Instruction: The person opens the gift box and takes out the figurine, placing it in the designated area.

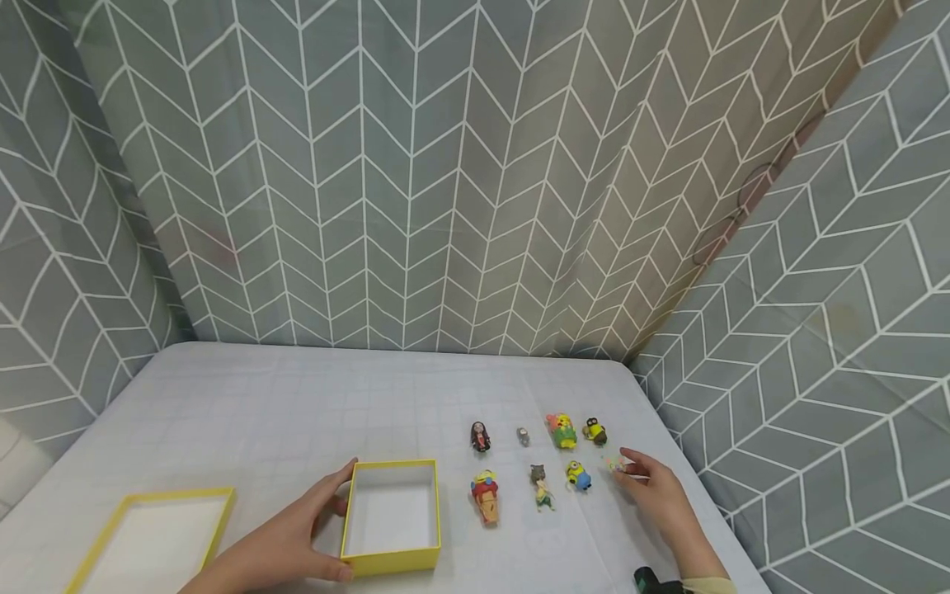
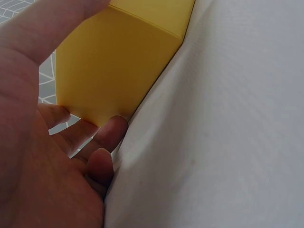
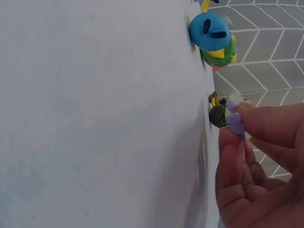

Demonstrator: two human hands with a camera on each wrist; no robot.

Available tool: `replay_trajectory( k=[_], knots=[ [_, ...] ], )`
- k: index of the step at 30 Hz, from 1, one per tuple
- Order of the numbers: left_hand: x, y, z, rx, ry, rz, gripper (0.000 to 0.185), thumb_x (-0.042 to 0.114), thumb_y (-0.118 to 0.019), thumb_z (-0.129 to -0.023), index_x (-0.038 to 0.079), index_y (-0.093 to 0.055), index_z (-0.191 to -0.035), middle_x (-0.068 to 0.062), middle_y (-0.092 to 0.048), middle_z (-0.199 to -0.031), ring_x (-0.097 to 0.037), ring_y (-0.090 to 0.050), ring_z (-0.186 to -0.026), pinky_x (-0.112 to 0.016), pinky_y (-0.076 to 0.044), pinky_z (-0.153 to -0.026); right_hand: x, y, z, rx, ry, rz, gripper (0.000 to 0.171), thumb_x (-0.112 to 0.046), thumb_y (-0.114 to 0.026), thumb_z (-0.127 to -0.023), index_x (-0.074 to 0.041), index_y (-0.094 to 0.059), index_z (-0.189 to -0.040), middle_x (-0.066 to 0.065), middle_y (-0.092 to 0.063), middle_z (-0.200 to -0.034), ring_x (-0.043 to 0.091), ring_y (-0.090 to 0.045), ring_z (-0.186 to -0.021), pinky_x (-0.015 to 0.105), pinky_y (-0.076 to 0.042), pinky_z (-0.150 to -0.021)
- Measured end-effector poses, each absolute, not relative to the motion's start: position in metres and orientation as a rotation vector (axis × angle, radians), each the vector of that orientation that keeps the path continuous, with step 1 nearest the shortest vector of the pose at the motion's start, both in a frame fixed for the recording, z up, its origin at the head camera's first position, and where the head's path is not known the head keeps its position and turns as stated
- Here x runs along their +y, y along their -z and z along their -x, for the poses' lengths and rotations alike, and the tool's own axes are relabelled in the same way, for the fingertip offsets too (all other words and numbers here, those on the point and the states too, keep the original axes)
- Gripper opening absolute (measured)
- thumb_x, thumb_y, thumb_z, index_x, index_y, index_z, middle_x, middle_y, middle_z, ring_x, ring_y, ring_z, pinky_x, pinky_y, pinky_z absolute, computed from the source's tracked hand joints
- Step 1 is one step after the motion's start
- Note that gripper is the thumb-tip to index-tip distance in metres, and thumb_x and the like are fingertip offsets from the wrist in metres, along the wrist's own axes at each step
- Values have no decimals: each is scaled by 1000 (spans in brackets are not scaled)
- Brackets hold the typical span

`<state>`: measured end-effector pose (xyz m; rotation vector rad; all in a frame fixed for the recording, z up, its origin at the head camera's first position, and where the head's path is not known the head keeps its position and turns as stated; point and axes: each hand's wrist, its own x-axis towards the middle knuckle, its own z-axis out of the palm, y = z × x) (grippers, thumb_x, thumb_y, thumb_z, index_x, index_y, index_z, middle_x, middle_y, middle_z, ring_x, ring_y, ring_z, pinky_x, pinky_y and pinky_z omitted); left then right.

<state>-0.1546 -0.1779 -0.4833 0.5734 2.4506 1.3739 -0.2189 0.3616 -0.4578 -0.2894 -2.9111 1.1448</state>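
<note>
My left hand grips the left side of an open yellow box, thumb at its front corner and fingers at its back corner. In the left wrist view the yellow box rests against the fingers of my left hand. My right hand pinches a tiny pale figure just above the table, right of a blue minion. In the right wrist view my right hand holds that pale purple figure beside a dark figure, with a blue-based toy further along.
More small figures stand in two rows on the white table: a dark-haired doll, a grey one, a yellow-green one, a dark minion, a red minion, a grey cat. A yellow lid lies front left. Patterned walls close in.
</note>
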Motion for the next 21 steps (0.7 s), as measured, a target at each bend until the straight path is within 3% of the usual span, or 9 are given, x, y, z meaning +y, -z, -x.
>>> replay_trajectory(
  k=[5,13,21],
  knots=[
    [-178,483,154,2461,-1376,-589,120,38,-89,-71,15,-12,-160,-5,-41,-138,-8,-50,-109,-19,-39,-94,363,464,220,-2976,-1110,326,49,-16,-70,-91,1,-57,-135,15,-63,-110,30,-61,-101,37,-52,-72],
    [-177,483,154,2453,-1387,-590,121,37,-90,-70,15,-11,-160,-5,-40,-140,-8,-49,-111,-18,-38,-97,363,463,220,-3040,-1037,328,48,-17,-68,-93,2,-57,-135,15,-63,-110,31,-60,-103,49,-49,-84],
    [-177,482,153,2465,-1414,-632,125,36,-91,-68,12,-10,-160,-9,-35,-148,-8,-49,-111,-18,-38,-97,366,462,219,-3073,-1048,326,59,-23,-68,-93,6,-49,-140,14,-62,-110,32,-59,-104,50,-48,-84]
  ],
)
